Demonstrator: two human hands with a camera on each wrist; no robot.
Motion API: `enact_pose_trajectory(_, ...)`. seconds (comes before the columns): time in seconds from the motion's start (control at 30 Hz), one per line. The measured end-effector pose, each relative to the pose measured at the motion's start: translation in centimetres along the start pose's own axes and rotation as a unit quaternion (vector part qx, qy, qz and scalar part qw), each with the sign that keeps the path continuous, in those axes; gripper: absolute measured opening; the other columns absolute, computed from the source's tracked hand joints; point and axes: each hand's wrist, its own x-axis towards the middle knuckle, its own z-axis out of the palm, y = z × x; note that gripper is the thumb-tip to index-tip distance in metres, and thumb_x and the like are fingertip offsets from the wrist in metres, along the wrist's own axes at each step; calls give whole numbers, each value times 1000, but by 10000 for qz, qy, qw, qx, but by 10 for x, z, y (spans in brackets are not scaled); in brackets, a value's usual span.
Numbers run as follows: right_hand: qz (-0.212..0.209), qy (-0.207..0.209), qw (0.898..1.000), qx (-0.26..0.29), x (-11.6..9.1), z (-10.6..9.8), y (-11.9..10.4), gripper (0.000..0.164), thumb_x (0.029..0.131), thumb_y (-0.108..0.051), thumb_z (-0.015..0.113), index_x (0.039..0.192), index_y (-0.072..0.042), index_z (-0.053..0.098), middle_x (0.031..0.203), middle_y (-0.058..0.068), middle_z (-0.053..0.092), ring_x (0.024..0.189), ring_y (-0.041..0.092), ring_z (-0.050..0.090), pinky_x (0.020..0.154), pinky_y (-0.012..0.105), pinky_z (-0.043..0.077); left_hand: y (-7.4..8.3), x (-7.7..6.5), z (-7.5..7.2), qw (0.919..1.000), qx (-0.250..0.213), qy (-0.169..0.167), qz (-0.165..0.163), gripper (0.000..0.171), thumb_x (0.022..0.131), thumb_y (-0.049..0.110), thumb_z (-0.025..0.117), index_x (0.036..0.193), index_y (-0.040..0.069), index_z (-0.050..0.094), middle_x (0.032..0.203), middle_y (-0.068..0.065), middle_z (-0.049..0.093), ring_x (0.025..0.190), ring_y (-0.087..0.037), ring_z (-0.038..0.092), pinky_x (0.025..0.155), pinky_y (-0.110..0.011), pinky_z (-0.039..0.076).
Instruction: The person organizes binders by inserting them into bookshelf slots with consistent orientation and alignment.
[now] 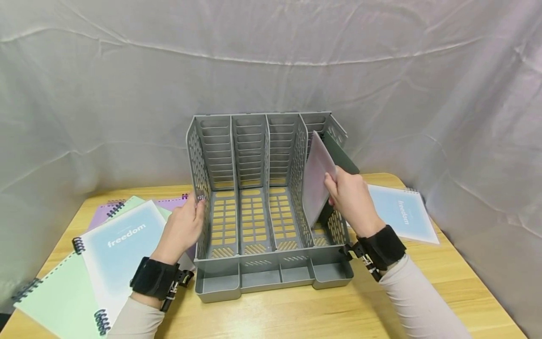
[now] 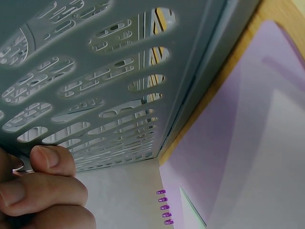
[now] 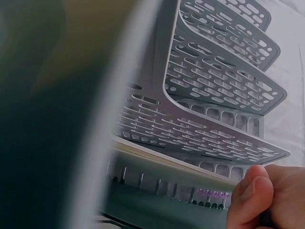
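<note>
A grey desktop file organizer [image 1: 275,256] with upright dividers stands mid-table. My left hand [image 1: 182,226] grips the perforated left side panel; in the left wrist view the fingers [image 2: 52,191] curl at the panel [image 2: 188,52]. My right hand [image 1: 353,197] pinches the near edge of a pale lilac notebook [image 1: 317,179], which stands upright and slightly tilted in the rightmost slot. A dark green notebook [image 1: 340,153] leans to its right in the same slot, partly hidden by my hand. The right wrist view shows the right hand [image 3: 259,198] beside the notebooks' edges and coils.
At left lie overlapping spiral notebooks: a blue one marked "freedom" [image 1: 123,249], a green one [image 1: 59,292] and a purple one [image 1: 99,216]. Another blue notebook [image 1: 402,212] lies right of the organizer. Small trays [image 1: 220,282] run along its front. A grey curtain [image 1: 254,56] hangs behind.
</note>
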Motion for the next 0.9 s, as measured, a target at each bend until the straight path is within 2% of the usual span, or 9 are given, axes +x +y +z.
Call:
enact_pose_trajectory(0.1,44,-47,10000,34,1,1,0,36,117,-26,42,87,-10,56,62,2,60,50,15,53,54,29,42,0,0,0,10000,-1,-6,-15,48,118,29,31,156,1,38,107,-35,71,77,-37,72,63,-51,58)
enact_pose_trajectory(0.3,93,-110,9999,1,-1,2,2,35,117,-25,43,88,-10,56,62,3,60,51,15,53,54,30,40,-1,0,0,10000,34,7,25,46,118,28,31,154,2,39,81,-21,65,71,-32,67,62,-49,56)
enact_pose_trajectory(0.63,154,-147,9998,-1,-2,1,2,34,117,-25,42,89,-10,57,63,3,62,51,14,56,54,30,43,0,-1,-1,10000,18,34,29,45,118,28,32,153,2,40,97,-30,71,75,-35,70,65,-52,58)
enact_pose_trajectory(0.9,199,-113,9997,28,-3,-1,3,35,117,-26,43,89,-10,55,64,3,63,50,14,56,54,31,44,-1,-1,-1,10000,-20,54,70,44,118,28,31,151,2,42,98,-31,71,77,-37,71,66,-55,59)
